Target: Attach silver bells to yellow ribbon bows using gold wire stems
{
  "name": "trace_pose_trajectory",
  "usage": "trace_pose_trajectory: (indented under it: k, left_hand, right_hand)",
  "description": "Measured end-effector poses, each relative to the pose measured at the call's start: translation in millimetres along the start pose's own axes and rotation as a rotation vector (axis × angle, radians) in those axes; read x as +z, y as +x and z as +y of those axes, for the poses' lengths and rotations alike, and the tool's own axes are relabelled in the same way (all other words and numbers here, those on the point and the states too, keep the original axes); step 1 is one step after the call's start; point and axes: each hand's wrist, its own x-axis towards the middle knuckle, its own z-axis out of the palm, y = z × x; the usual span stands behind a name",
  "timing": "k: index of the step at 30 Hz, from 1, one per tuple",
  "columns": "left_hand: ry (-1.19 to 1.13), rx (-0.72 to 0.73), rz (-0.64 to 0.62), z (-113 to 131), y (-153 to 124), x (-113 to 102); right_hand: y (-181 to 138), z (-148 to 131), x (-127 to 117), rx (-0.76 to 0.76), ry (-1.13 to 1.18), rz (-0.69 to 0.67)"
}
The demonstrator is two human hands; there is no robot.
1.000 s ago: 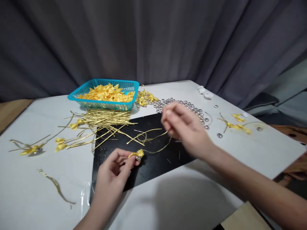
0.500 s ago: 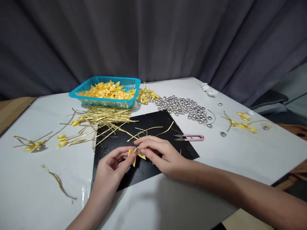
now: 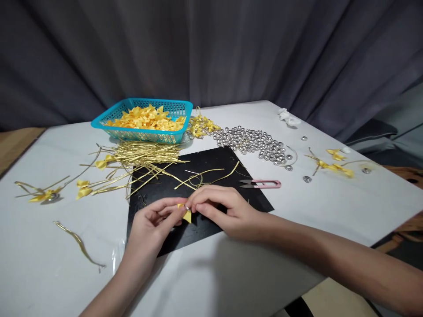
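Observation:
Above the black mat [image 3: 172, 242], my left hand [image 3: 153, 222] pinches a yellow ribbon bow [image 3: 187, 216] between thumb and fingers. My right hand [image 3: 224, 210] meets it from the right, its thumb and fingertips closed on a small silver bead [image 3: 187, 208] at the middle of the bow. The fingertips of both hands nearly touch and hide most of the bow and bead. Gold cords [image 3: 205, 171] and a thin needle lie on the mat just beyond my hands. Pink-handled thread snips [image 3: 264, 183] rest across the mat's right edge.
A blue basket [image 3: 142, 132] of yellow bows stands at the back left, with a bundle of gold cords [image 3: 148, 152] before it. Silver beads [image 3: 254, 143] are heaped at the back right. Bows with cords [image 3: 335, 167] lie on the right, others [image 3: 46, 195] on the left.
The bow has turned between my fingers, so less of it and of the bead shows. My hands stay together over the mat; the whole view has shifted slightly.

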Motion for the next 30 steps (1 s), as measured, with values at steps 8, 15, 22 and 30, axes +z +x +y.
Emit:
trace_pose_trajectory:
  k: [8,15,22,30]
  left_hand:
    - [-0.033,-0.034,0.028,1.9,2.5,-2.7]
    - [-0.001,0.005,0.026,0.8,3.1,-1.0]
    - [0.012,0.144,0.114,-2.6,5.2,0.0]
    - [0.088,0.107,0.057,-0.7,0.8,-2.5]
  right_hand:
    - [-0.9,4.3,-5.3,-0.028,-0.072,-0.137]
    - [-0.7,-4.8,-5.6,0.179,0.204,-0.114]
    - [10.6,-10.5,-38.6,0.237,0.452,0.167]
    - [11.0,-10.3,-10.5,0.83,0.612,0.308]
